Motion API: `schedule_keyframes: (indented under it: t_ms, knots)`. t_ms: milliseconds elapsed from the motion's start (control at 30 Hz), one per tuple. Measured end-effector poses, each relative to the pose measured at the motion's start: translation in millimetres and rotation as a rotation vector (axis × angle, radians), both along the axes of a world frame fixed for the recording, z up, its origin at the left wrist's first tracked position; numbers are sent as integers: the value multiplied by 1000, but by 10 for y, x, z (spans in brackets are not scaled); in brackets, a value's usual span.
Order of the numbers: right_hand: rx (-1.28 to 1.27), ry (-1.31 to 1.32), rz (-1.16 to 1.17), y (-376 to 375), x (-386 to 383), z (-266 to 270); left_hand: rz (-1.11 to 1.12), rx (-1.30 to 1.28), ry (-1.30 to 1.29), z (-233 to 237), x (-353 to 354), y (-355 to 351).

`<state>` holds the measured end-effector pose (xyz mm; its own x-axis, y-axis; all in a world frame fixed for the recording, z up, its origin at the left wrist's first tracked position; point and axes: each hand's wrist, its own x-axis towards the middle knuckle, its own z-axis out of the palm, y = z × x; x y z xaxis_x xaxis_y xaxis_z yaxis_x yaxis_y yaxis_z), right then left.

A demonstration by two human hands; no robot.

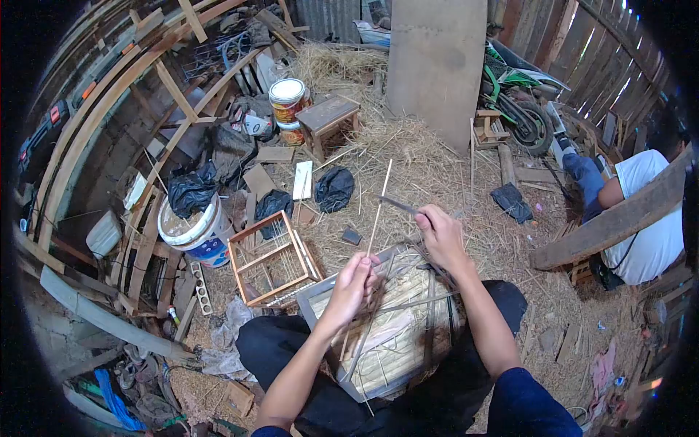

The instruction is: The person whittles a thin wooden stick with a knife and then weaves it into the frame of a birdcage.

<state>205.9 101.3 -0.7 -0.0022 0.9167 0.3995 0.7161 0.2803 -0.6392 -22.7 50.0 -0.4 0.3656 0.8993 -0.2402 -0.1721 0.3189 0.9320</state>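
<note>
My left hand [354, 282] is closed around a bamboo stick [378, 207], holding it upright over the tray [320, 302] on my lap. Just right, my right hand [439, 234] grips a knife [397, 205], blade tip at the stick.

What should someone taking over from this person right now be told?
Left hand: closed on a thin stick, held upright.
Right hand: closed on a knife, its tip at the stick.
On the lap: a grey frame, many slats already lying in it.
A wooden cage stands on the straw at the left.
Not yet done: the held stick is outside the frame.
</note>
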Motion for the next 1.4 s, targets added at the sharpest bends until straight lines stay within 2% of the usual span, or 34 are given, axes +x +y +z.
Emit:
schedule_keyframes:
  t_ms: [133,233,333,433,533,633,733,767,833,900,933,1000,1033,1067,1100,1200,1267,1400]
  knots:
    - [54,-77,148,-81,-233,62,19,-13,-10,96,13,4]
    - [104,-52,345,-117,-418,-65,59,39,43,-39,15,36]
    - [50,11,420,-113,-494,-158,156,402,421,-148,27,73]
    - [60,8,454,-113,-449,-103,176,634,578,-2,53,50]
    - [73,-68,448,-111,-368,-68,182,713,641,59,109,-2]
    - [132,-54,419,-97,-345,-103,126,621,651,46,112,5]
    - [191,-59,403,-76,-337,-104,161,729,604,34,138,33]
    - [204,-74,401,-72,-313,-101,104,601,637,73,134,-12]
    - [96,36,48,76,-139,-180,-7,339,695,382,147,-140]
    - [-309,107,-319,302,332,204,-183,744,707,-38,161,-473]
    - [-222,81,-258,314,325,225,-79,720,522,-65,243,-537]
    - [-75,24,-127,228,263,166,62,557,565,-4,141,-345]
    - [-58,87,-124,185,238,61,140,471,576,58,94,-213]
    - [-35,153,-125,159,209,-107,106,342,615,230,-17,-112]
    - [-15,224,-133,110,150,-167,151,395,617,242,-65,-104]
    - [-19,151,2,99,45,-108,331,565,569,224,-95,-70]
    - [4,148,56,79,-40,-89,320,525,579,239,-117,-85]
    - [11,209,20,-49,-165,-124,277,466,584,285,-101,-57]
